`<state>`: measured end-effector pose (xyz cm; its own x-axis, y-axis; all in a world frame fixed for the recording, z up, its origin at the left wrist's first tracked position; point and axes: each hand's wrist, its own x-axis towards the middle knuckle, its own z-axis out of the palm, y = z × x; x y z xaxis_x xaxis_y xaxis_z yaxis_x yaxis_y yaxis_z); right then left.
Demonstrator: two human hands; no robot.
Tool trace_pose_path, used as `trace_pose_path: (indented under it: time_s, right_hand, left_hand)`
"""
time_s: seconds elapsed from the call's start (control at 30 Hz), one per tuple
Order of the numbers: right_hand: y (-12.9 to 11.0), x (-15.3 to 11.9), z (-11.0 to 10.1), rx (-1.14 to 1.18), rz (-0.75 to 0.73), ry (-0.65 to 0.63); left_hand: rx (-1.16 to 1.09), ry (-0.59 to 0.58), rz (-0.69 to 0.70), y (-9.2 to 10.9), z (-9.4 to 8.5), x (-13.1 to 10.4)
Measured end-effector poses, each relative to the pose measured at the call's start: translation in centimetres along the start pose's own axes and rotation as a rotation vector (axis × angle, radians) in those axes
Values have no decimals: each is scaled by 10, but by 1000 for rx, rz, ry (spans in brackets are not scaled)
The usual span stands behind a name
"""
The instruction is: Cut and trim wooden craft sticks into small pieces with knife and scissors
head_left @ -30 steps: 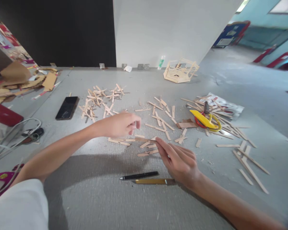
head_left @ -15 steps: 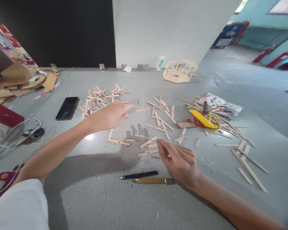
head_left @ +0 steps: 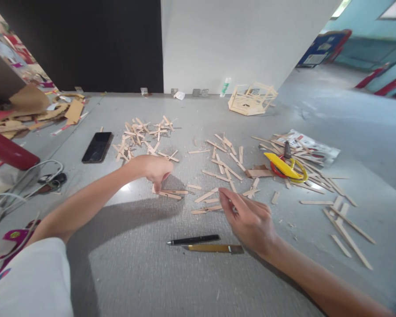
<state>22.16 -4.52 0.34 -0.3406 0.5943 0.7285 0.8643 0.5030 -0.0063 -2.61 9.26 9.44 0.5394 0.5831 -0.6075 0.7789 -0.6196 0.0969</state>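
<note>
My left hand (head_left: 159, 171) is bent down with its fingers curled, the thumb at the corner end of some angled craft sticks (head_left: 171, 194). It covers part of them, and the fingertips on the far side are hidden. To the right, my right hand (head_left: 249, 215) hovers low with thumb and forefinger pinched together; whatever is between the tips is too small to make out. Just left of those tips lie loose craft sticks (head_left: 206, 195). Below the hands, a black pen (head_left: 194, 240) lies alongside a craft knife with a yellowish body (head_left: 214, 248).
Stick piles (head_left: 135, 134) lie at the back left, near a phone (head_left: 97, 147). Yellow-handled cutters (head_left: 285, 167) rest among sticks and a plastic packet (head_left: 323, 149) at right. A stick-built frame (head_left: 252, 100) and a glue tube (head_left: 225, 87) stand by the wall.
My left hand has come down and nearer onto the angled sticks, its fingers turning downward. The thin stick that extended from my right fingertips no longer shows clearly; that hand stays nearly in place.
</note>
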Motion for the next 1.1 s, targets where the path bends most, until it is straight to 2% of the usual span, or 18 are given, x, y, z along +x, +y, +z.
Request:
trace_pose_path:
  time_s: [0.07, 0.2, 0.47, 0.73, 0.83, 0.97, 1.1]
  right_hand:
    - [0, 2, -1, -9, 7, 5]
    - [2, 3, 1, -34, 59, 5]
    - [8, -2, 9, 56, 210, -72]
    - [7, 1, 8, 24, 248, -76]
    - [6, 3, 8, 27, 266, -83]
    - [6, 3, 8, 16, 288, -111]
    - [5, 2, 8, 30, 303, -150]
  left_hand:
    - [-11, 7, 1, 0, 3, 5]
    - [-118, 41, 91, -3, 9, 12]
    - [-153, 208, 115, -8, 16, 21]
    - [-118, 152, 109, -2, 10, 18]
    - [-133, 159, 119, -8, 10, 18]
    - [-175, 225, 128, -20, 7, 18]
    - [-181, 160, 168, -25, -1, 16]
